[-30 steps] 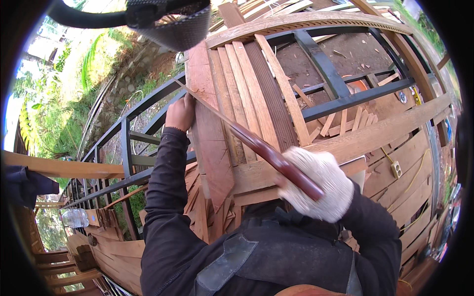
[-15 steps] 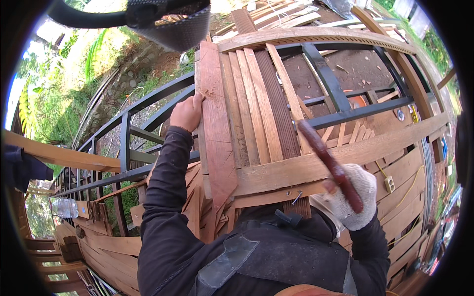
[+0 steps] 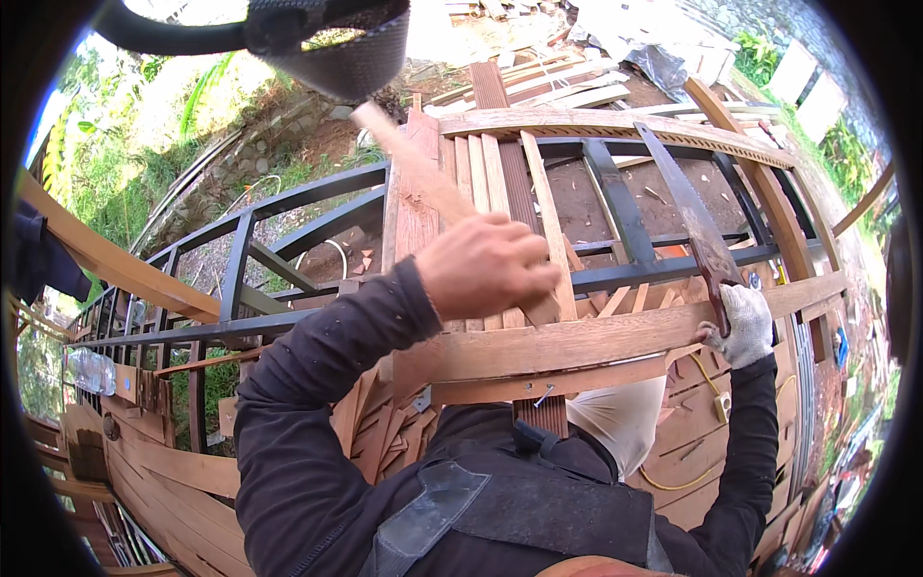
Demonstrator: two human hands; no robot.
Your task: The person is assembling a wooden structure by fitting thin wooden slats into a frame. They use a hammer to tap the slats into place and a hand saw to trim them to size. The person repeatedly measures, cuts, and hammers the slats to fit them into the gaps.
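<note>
My bare left hand (image 3: 488,267) is closed around a short wooden strip (image 3: 415,165), which slants across the bench and has a pointed lower end. The strip is smeared by motion. Beneath it, a reddish-brown board (image 3: 415,216) lies lengthwise at the left side of the wooden frame bench. In my gloved right hand (image 3: 746,325) is a handsaw (image 3: 685,192), gripped by its brown handle, with the blade pointing away from me over the bench's right part. That hand is beside the bench's near rail (image 3: 596,338).
Several narrow slats (image 3: 493,183) lie side by side on the bench. Dark metal framing (image 3: 615,197) runs under and left of it. A screw (image 3: 544,395) sticks up at the near edge. Offcuts (image 3: 385,433) and a yellow cord (image 3: 707,370) lie below; a plastic bottle (image 3: 91,370) is left.
My left hand has left the board's left edge, moved right and now holds a wooden strip. My right hand has moved right and away from me, with the saw blade now plainly showing.
</note>
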